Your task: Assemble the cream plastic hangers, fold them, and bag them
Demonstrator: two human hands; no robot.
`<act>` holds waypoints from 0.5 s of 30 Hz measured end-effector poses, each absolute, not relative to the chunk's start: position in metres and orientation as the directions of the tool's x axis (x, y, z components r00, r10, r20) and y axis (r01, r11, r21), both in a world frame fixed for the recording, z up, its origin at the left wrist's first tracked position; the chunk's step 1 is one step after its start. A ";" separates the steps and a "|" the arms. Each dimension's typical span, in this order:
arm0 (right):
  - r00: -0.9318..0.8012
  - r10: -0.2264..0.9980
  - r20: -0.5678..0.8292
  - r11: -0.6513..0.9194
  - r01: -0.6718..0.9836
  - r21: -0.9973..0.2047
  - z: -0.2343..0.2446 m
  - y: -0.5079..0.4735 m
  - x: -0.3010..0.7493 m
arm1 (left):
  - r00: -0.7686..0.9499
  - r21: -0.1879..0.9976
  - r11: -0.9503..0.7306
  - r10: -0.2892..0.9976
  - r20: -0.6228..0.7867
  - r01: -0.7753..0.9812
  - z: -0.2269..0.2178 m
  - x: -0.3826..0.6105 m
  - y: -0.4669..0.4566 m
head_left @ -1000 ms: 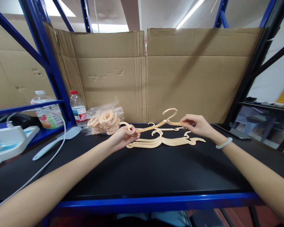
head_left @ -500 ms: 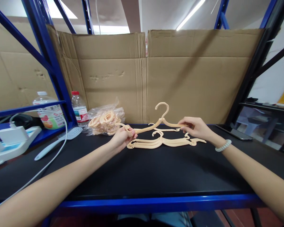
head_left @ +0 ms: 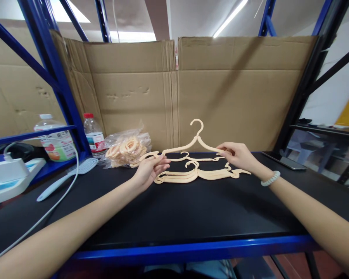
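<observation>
A cream plastic hanger (head_left: 192, 145) is held upright above the black shelf top (head_left: 174, 209), hook pointing up. My left hand (head_left: 149, 169) pinches its left end and my right hand (head_left: 238, 155) pinches its right end. Below it, a flat stack of several more cream hangers (head_left: 202, 173) lies on the shelf between my hands. A clear plastic bag of cream rings (head_left: 127, 148) sits just left of the stack, against the cardboard.
Brown cardboard sheets (head_left: 209, 89) wall off the back of the shelf. Two bottles (head_left: 93, 133), a white brush (head_left: 66, 179) and a white cable (head_left: 40, 217) lie at the left by blue rack posts. A dark flat device (head_left: 283, 161) rests at the right.
The hanger in my hands has swung from lying almost flat to standing upright with its hook raised. Both hands stayed on its ends above the stack.
</observation>
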State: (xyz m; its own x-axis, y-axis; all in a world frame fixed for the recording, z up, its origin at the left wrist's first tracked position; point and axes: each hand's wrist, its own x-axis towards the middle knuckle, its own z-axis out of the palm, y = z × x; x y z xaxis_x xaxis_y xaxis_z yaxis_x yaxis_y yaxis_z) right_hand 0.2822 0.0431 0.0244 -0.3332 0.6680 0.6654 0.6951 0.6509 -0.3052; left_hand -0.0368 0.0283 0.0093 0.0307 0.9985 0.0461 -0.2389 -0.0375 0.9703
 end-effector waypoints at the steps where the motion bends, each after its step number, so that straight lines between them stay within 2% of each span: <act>1: -0.319 0.688 0.651 0.641 0.687 -0.341 0.026 0.043 0.284 | 0.054 0.988 -0.113 0.991 0.119 -0.104 0.008 -0.037 0.026; 2: -0.304 0.714 0.631 0.629 0.675 -0.386 0.027 0.043 0.286 | 0.080 0.968 -0.244 0.968 0.239 0.060 0.008 -0.037 0.023; 3: -0.294 0.742 0.602 0.613 0.660 -0.434 0.029 0.043 0.288 | 0.122 0.879 -0.415 0.910 0.397 0.234 0.008 -0.038 0.020; 4: -0.294 0.772 0.563 0.596 0.644 -0.480 0.030 0.043 0.290 | 0.185 0.711 -0.585 0.806 0.562 0.390 0.008 -0.038 0.017; 5: -0.308 0.800 0.514 0.577 0.627 -0.523 0.031 0.043 0.293 | 0.270 0.493 -0.708 0.673 0.689 0.505 0.009 -0.038 0.014; 7: -0.366 0.839 0.404 0.544 0.590 -0.597 0.032 0.043 0.297 | 0.443 0.095 -0.786 0.439 0.782 0.611 0.010 -0.037 0.010; 8: -0.404 0.845 0.350 0.532 0.568 -0.628 0.033 0.043 0.298 | 0.510 -0.032 -0.775 0.383 0.770 0.631 0.011 -0.037 0.009; 9: -0.444 0.844 0.299 0.520 0.545 -0.658 0.032 0.042 0.298 | 0.561 -0.112 -0.757 0.366 0.743 0.643 0.011 -0.037 0.009; 11: -0.520 0.830 0.203 0.493 0.511 -0.704 0.032 0.041 0.298 | 0.626 -0.181 -0.728 0.402 0.668 0.661 0.009 -0.038 0.010; 15: -0.619 0.785 0.034 0.463 0.549 -0.696 0.033 0.038 0.296 | 0.687 -0.156 -0.723 0.534 0.492 0.673 0.003 -0.040 0.014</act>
